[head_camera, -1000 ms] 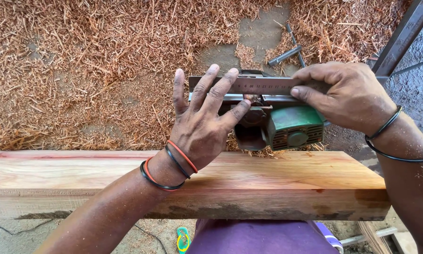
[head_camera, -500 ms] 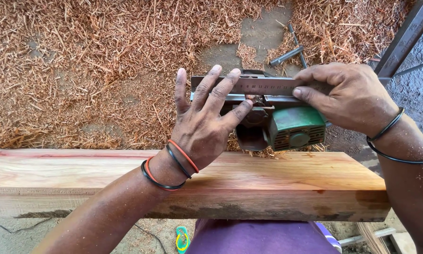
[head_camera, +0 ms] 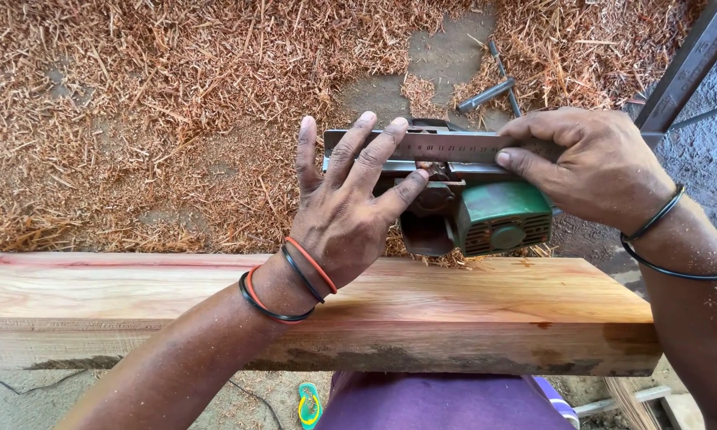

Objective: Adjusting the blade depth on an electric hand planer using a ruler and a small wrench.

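Two hands at work over one green electric hand planer with a grey metal sole (head_camera: 498,219), turned on its side just past the far edge of one thick, pale reddish wooden plank (head_camera: 470,306). Left hand (head_camera: 350,207) laid flat with fingers spread and straight, fingertips pressing one long grey steel ruler (head_camera: 434,146) against the planer's sole, thumb reaching toward the planer body; not closed around anything. Right hand (head_camera: 593,163) curled over the ruler's other end, thumb and forefinger pinched together on the steel and the planer edge beneath it. Ruler lying level between the two hands, across the sole. Three bands on the left wrist (head_camera: 291,279): one red, two dark. Two thin dark bangles on the right wrist (head_camera: 661,239). Plank running crosswise just below both hands, under the left forearm. Beyond the hands, a wide carpet of reddish-brown wood shavings (head_camera: 151,111) over the ground, with one bare grey patch holding two grey metal rods (head_camera: 498,84) crossed over each other. One slanted grey metal bar (head_camera: 685,68) beyond the right hand. Below the plank, purple cloth (head_camera: 446,402) and one green sandal (head_camera: 309,404).
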